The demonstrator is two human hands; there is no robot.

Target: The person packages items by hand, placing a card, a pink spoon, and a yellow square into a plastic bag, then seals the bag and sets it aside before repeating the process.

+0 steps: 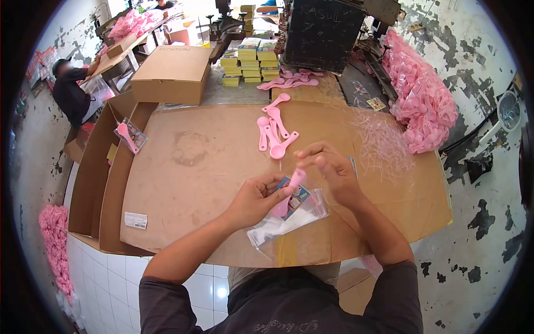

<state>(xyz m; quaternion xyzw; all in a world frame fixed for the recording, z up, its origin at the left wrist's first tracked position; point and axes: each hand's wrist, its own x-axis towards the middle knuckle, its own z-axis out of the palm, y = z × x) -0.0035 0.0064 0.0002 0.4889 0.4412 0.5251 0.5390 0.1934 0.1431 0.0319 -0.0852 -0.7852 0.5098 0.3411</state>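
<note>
My left hand (259, 195) grips a pink measuring spoon (298, 177) together with a blue printed card (298, 195). Under them, clear plastic bags (272, 231) lie on the cardboard-covered table, partly hidden by the card. Just right of the spoon's upper end, my right hand (332, 170) is raised with its fingers apart and curved, holding nothing that I can see. A sliver of something blue shows behind it. Beyond both hands, several loose pink spoons (276, 127) lie in a small cluster.
Stacks of printed cards (250, 58) and a closed carton (171, 72) stand at the back beside a black box (322, 33). A pink heap (417, 94) in plastic lies right, near clear plastic strips (384, 145). An open carton (92, 183) flanks the left edge. Another person (72, 92) works far left.
</note>
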